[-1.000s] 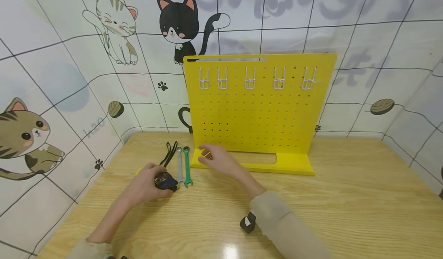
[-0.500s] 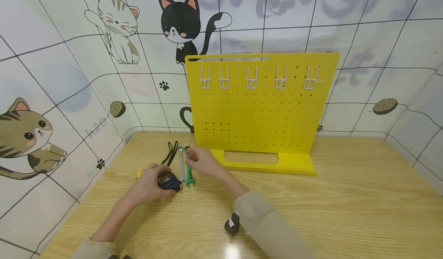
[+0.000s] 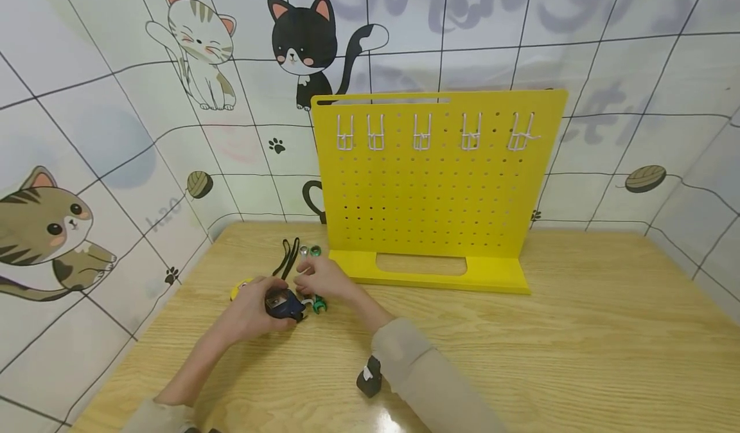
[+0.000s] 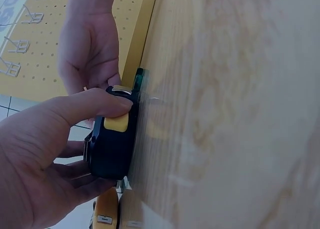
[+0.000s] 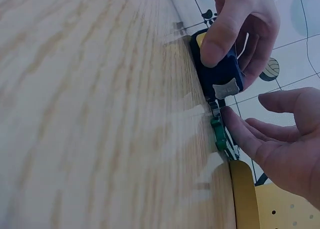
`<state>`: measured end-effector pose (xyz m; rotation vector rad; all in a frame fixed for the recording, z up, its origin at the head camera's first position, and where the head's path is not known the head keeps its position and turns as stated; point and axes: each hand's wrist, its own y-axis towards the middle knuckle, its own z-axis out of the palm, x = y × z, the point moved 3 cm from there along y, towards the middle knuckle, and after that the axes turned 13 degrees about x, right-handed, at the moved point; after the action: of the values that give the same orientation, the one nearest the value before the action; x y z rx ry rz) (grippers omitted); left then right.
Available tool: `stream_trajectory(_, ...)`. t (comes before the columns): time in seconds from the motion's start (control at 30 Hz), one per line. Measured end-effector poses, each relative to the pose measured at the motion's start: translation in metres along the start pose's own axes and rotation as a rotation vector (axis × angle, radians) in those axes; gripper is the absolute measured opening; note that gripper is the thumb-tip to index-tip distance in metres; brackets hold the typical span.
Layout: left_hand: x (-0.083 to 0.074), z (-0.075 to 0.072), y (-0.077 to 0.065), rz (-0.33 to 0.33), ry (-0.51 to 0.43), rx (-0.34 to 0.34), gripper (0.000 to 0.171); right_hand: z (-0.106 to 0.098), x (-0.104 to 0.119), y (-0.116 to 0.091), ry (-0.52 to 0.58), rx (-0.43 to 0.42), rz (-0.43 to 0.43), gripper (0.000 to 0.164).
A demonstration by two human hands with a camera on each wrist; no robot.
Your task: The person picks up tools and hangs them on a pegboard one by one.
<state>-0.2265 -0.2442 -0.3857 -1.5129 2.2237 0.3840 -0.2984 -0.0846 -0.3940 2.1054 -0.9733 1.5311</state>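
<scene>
My left hand [image 3: 251, 311] grips a dark blue tape measure [image 3: 284, 304] on the wooden table. In the left wrist view, its thumb lies along the top edge of the tape measure [image 4: 112, 151], by a yellow button. My right hand [image 3: 325, 280] reaches over a silver wrench [image 3: 304, 251] and a green wrench [image 3: 315, 251], hiding their middles. Thumb and fingers of that right hand [image 5: 295, 139] are apart in the right wrist view, close beside the green wrench [image 5: 218, 134]. Whether a fingertip touches a wrench, I cannot tell.
A yellow pegboard [image 3: 433, 195] with several white wire hooks [image 3: 421, 134] stands behind the hands. A black strap loop [image 3: 288, 258] lies beyond the tape measure. Left of my left hand shows a yellow object [image 3: 238, 288], mostly hidden. A cat-patterned wall covering [image 3: 243, 182] encloses the table.
My right hand has moved left from the pegboard's base, over the green wrench, to above both wrenches. The left hand keeps holding the tape measure, with little movement.
</scene>
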Motion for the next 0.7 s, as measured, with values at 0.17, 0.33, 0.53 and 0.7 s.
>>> stream_trajectory(0.17, 0.001, 0.001, 0.001, 0.01, -0.007, -0.029, 0.066, 0.002, 0.002, 0.0, 0.059, -0.001, 0.025, 0.04)
stream_trajectory(0.33, -0.001, 0.002, 0.001, 0.025, -0.006, -0.055, 0.066, 0.004, 0.0, 0.005, 0.168, 0.035, 0.013, 0.03)
stream_trajectory(0.53, -0.002, 0.002, 0.0, 0.021, -0.01, -0.067, 0.067, 0.005, -0.006, 0.014, 0.313, 0.044, 0.017, 0.022)
stream_trajectory(0.7, -0.003, 0.003, 0.0, 0.038, -0.016, -0.089, 0.068, 0.005, -0.009, 0.018, 0.398, 0.051, 0.039, 0.025)
